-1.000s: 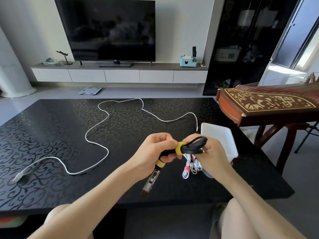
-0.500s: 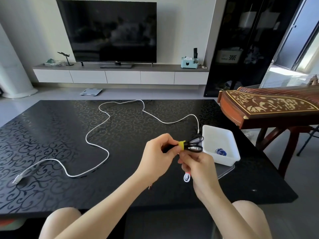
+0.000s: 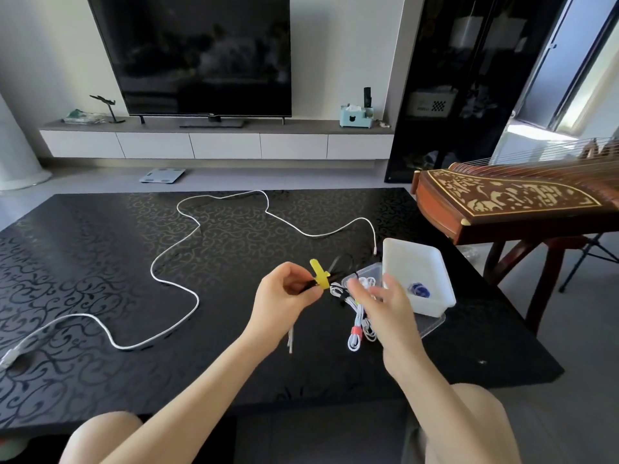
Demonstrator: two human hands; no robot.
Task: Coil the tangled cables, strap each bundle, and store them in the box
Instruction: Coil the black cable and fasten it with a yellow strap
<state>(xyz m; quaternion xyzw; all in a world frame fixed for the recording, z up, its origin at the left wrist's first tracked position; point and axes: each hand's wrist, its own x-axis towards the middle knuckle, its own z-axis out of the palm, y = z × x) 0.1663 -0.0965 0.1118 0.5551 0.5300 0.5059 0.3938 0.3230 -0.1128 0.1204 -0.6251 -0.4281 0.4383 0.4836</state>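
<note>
My left hand (image 3: 284, 298) pinches a coiled black cable (image 3: 338, 267) bound by a yellow strap (image 3: 320, 274), held above the black table (image 3: 100, 262). My right hand (image 3: 385, 303) hovers just right of it with fingers spread and blurred, holding nothing. Under that hand lies a strapped white cable bundle (image 3: 356, 329) with a red band. A long white cable (image 3: 174, 279) snakes loose across the table from the left edge to the white box (image 3: 432, 269), which stands at the right with a blue item inside.
A clear plastic lid (image 3: 432, 326) lies under the box near the table's right edge. A wooden zither (image 3: 509, 202) on a stand sits right of the table. A TV and low cabinet line the far wall.
My right hand has let go of the black bundle and moved down and right, fingers spread. The yellow strap's end now sticks up. The white bundle lies on the table.
</note>
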